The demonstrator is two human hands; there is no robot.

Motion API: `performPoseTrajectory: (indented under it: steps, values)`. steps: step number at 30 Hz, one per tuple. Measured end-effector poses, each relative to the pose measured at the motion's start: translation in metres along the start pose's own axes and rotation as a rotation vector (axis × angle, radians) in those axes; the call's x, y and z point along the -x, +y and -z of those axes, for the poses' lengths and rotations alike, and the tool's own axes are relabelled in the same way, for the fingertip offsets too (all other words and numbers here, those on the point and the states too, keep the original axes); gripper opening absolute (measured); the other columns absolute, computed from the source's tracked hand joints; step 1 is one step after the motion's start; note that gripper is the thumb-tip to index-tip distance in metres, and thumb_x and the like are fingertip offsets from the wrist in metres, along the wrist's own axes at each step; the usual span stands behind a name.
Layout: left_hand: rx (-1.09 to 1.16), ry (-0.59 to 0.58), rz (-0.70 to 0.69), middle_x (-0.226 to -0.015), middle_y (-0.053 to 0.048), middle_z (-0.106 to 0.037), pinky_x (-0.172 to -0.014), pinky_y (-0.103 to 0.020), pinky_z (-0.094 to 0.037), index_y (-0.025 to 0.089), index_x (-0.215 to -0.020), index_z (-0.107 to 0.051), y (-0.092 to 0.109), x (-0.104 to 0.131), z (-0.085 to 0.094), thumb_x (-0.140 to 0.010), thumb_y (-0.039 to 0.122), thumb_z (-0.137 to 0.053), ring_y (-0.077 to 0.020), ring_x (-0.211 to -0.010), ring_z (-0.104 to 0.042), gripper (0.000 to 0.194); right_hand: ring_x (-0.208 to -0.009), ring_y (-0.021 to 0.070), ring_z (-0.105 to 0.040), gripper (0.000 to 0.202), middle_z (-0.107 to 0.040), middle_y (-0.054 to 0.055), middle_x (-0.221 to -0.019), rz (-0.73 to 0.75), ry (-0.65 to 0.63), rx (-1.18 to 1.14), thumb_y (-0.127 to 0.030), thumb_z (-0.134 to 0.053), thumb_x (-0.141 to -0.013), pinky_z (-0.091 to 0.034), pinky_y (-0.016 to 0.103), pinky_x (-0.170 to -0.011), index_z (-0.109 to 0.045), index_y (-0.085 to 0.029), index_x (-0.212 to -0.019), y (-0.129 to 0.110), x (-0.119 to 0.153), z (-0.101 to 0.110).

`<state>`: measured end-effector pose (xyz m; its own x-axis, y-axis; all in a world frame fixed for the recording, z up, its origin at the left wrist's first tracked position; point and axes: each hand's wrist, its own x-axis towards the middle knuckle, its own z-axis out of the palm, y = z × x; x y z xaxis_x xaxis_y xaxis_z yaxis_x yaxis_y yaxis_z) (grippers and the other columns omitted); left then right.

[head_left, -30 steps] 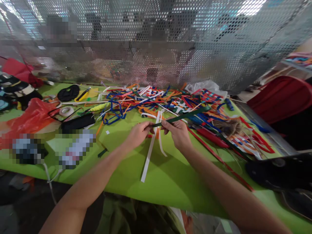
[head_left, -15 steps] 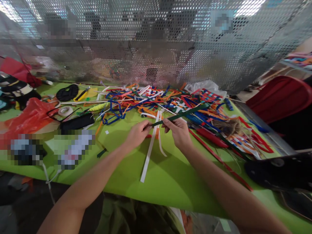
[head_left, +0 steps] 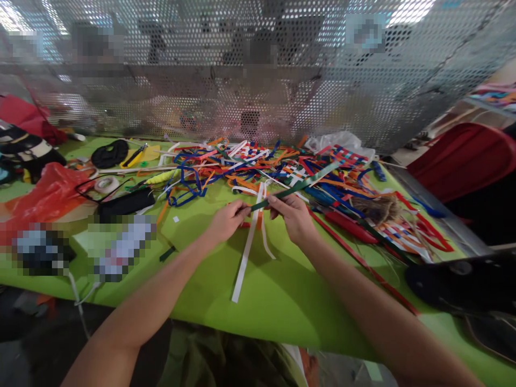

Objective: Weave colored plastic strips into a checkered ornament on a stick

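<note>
A dark green flat strip (head_left: 298, 186) is stretched between my hands, its longer end slanting up to the right over the pile. My left hand (head_left: 231, 217) pinches it near its left end. Thumb and fingers of my right hand (head_left: 293, 215) are closed on it a little further along. Beneath the green strip lies a long white strip (head_left: 244, 263), pointing towards me. Beside it are a shorter, curved white strip (head_left: 266, 243) and a bit of orange strip (head_left: 260, 219), partly hidden by my hands and the green strip.
Behind my hands spreads a tangled pile of coloured strips (head_left: 226, 166) with woven pieces in it. A coil of twine (head_left: 379, 208) and a red strip (head_left: 363, 263) lie right. Tape (head_left: 107, 185), a black case (head_left: 127, 205) and a red plastic bag (head_left: 52, 185) are left. A perforated metal screen (head_left: 193, 102) stands behind.
The green strip has turned slightly in my fingers, and its right part now catches more light. Both hands keep nearly the same place and grip.
</note>
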<state>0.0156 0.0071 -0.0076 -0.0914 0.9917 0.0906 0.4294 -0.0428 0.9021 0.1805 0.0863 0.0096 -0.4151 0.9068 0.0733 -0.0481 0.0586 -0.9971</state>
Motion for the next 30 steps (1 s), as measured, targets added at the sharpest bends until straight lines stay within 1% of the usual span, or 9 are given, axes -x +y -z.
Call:
performPoseTrajectory:
  steps: [3,8,12,15,19,22,24,27,30]
  values:
    - [0.038,-0.018,-0.003,-0.065,0.004,-0.053,-0.056,-0.023,-0.036,0.018,-0.082,-0.054,0.001,0.001,-0.002,-0.091,0.039,-0.047,-0.0102,-0.058,-0.047,0.024,-0.050,0.0098,-0.050,0.038,-0.064,0.002,-0.061,-0.031,-0.092,0.051,-0.053,-0.076,-0.066,-0.042,0.025,-0.050,-0.067,-0.017,-0.067,0.002,0.002,-0.002]
    - [0.045,-0.011,0.009,-0.062,0.004,-0.050,-0.054,-0.022,-0.036,0.018,-0.080,-0.054,0.000,0.001,-0.001,-0.091,0.041,-0.047,-0.0097,-0.055,-0.046,0.027,-0.046,0.0087,-0.046,0.038,-0.061,0.001,-0.057,0.027,0.040,0.048,-0.053,-0.074,-0.069,-0.038,0.025,-0.046,-0.064,-0.017,-0.061,0.001,-0.001,0.001]
    - [0.100,-0.043,0.015,-0.065,0.004,-0.052,-0.057,-0.023,-0.038,0.018,-0.093,-0.057,-0.002,0.001,-0.002,-0.092,0.034,-0.044,-0.0095,-0.057,-0.049,0.021,-0.046,0.0084,-0.046,0.037,-0.061,0.001,-0.056,0.000,0.054,0.012,-0.051,-0.076,-0.068,-0.036,0.024,-0.045,-0.062,-0.017,-0.061,0.004,-0.004,0.003]
    - [0.142,-0.089,-0.025,-0.065,0.004,-0.050,-0.058,-0.022,-0.037,0.018,-0.089,-0.057,0.003,0.004,-0.004,-0.091,0.033,-0.046,-0.0089,-0.058,-0.047,0.018,-0.045,0.0084,-0.046,0.037,-0.060,0.000,-0.054,-0.001,0.064,0.031,-0.050,-0.076,-0.068,-0.036,0.024,-0.045,-0.062,-0.017,-0.060,0.008,-0.005,0.003]
    - [0.241,-0.138,-0.132,-0.067,0.003,-0.048,-0.059,-0.021,-0.037,0.018,-0.080,-0.053,0.021,0.014,-0.006,-0.090,0.033,-0.050,-0.0086,-0.061,-0.044,0.019,-0.044,0.0083,-0.045,0.042,-0.057,-0.001,-0.049,-0.026,-0.033,0.057,-0.054,-0.075,-0.067,-0.036,0.024,-0.045,-0.060,-0.017,-0.055,0.010,-0.006,-0.002]
    - [0.288,-0.197,-0.145,-0.065,0.003,-0.047,-0.058,-0.021,-0.037,0.018,-0.079,-0.053,0.028,0.018,-0.006,-0.091,0.034,-0.050,-0.0086,-0.060,-0.044,0.020,-0.044,0.0083,-0.046,0.044,-0.056,-0.001,-0.049,-0.050,-0.082,0.024,-0.057,-0.075,-0.066,-0.037,0.024,-0.046,-0.059,-0.017,-0.055,0.009,-0.004,-0.004]
    - [0.308,-0.232,-0.118,-0.064,0.003,-0.049,-0.060,-0.022,-0.040,0.018,-0.081,-0.052,0.025,0.017,-0.006,-0.091,0.036,-0.050,-0.0091,-0.060,-0.047,0.021,-0.044,0.0079,-0.045,0.044,-0.055,-0.002,-0.048,-0.047,-0.055,0.028,-0.057,-0.076,-0.065,-0.036,0.024,-0.046,-0.058,-0.018,-0.054,0.009,-0.004,-0.002]
    - [0.303,-0.230,-0.079,-0.067,0.003,-0.053,-0.063,-0.023,-0.042,0.018,-0.084,-0.051,0.015,0.011,-0.007,-0.091,0.036,-0.049,-0.0098,-0.062,-0.051,0.020,-0.044,0.0073,-0.043,0.043,-0.055,-0.002,-0.049,-0.035,0.015,0.037,-0.056,-0.076,-0.064,-0.035,0.023,-0.044,-0.057,-0.018,-0.055,0.009,-0.006,0.003]
    - [0.195,-0.206,-0.085,-0.071,0.002,-0.056,-0.064,-0.023,-0.042,0.018,-0.087,-0.052,0.007,0.007,-0.008,-0.090,0.037,-0.051,-0.0106,-0.065,-0.053,0.020,-0.045,0.0076,-0.044,0.041,-0.057,-0.002,-0.052,-0.006,0.042,0.062,-0.055,-0.077,-0.063,-0.035,0.023,-0.044,-0.058,-0.018,-0.058,0.009,-0.006,0.005]
